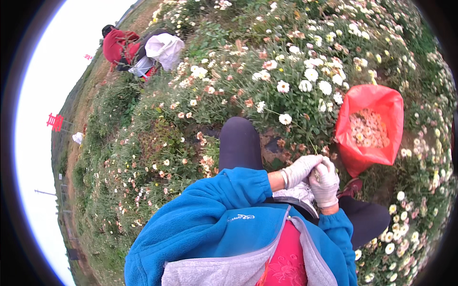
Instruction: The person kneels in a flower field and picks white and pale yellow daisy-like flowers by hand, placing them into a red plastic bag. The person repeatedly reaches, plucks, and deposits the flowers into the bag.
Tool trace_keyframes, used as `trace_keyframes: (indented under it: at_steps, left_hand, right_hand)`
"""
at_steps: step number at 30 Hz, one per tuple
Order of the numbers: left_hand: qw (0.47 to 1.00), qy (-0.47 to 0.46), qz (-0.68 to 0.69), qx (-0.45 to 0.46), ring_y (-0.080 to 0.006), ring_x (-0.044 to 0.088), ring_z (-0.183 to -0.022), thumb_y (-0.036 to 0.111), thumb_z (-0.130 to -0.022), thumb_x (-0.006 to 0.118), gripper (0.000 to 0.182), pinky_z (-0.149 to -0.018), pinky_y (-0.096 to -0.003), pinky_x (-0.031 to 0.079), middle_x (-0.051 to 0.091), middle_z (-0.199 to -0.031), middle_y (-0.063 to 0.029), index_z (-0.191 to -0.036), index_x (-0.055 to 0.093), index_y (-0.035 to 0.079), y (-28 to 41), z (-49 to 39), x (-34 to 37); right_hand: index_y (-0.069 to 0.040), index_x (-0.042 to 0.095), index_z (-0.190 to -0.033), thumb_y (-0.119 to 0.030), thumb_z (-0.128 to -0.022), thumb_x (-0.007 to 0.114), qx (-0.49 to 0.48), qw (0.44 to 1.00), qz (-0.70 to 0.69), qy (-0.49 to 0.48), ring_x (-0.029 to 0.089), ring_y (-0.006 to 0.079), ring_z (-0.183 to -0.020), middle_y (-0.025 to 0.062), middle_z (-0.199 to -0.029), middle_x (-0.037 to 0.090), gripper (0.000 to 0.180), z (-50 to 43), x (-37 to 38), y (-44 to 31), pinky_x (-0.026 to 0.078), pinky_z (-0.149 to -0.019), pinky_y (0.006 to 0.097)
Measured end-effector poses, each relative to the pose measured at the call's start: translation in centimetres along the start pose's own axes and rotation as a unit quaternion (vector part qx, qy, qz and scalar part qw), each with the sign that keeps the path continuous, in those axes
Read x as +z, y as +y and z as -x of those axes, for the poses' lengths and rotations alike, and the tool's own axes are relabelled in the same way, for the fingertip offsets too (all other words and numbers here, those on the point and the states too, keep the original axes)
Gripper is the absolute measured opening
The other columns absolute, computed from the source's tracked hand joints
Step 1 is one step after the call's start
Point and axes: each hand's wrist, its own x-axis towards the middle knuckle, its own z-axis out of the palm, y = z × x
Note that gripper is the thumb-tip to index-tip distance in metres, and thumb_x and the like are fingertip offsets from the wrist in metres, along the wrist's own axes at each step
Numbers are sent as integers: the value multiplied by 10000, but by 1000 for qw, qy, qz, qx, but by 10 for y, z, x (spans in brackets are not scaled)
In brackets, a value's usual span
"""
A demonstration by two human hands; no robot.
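My left hand (297, 171) and my right hand (325, 183), both in pale knitted gloves, meet in front of my body with their fingers curled together. A thin green flower stem (314, 146) reaches the fingertips from the plants beyond. Something small and greenish shows between the hands, mostly hidden by the gloves; whether either hand grips it is unclear. Just below them, a white crinkled bag (296, 190) lies partly covered by my hands and sleeves. White chrysanthemum-like flowers (285, 119) stand close beyond my left hand, among browned, withered heads (286, 154).
To the right stands an open red plastic bag (345, 143) holding many pale flower heads (368, 130). My bent knee (240, 143) rises at left among flowering plants. Farther off, a person in red (120, 44) bends beside a white sack (165, 50). Red sign characters (54, 122) stand at far left.
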Motion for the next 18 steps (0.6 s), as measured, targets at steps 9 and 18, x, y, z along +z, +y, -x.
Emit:
trace_keyframes:
  at_steps: [9, 18]
  left_hand:
    - [992, 44, -118, 30, -162, 618, -839, 275, -901, 530, 305, -753, -327, 500, 681, -907, -94, -926, 696, 21, -14, -13, -29]
    - [962, 216, -165, -28, -257, 620, -579, 249, -817, 500, 298, -558, -372, 480, 626, -649, -132, -715, 661, 21, -30, -42, -107]
  right_hand:
    - [-73, 648, -870, -13, -705, 736, 123, 974, -179, -56, 643, 310, -838, 141, -880, 636, 196, 7, 2, -12, 512, -722, 380]
    - [-39, 659, -865, -5, -759, 719, 151, 961, -215, -85, 609, 171, -739, 88, -808, 630, 126, -11, -50, -45, 484, -683, 288]
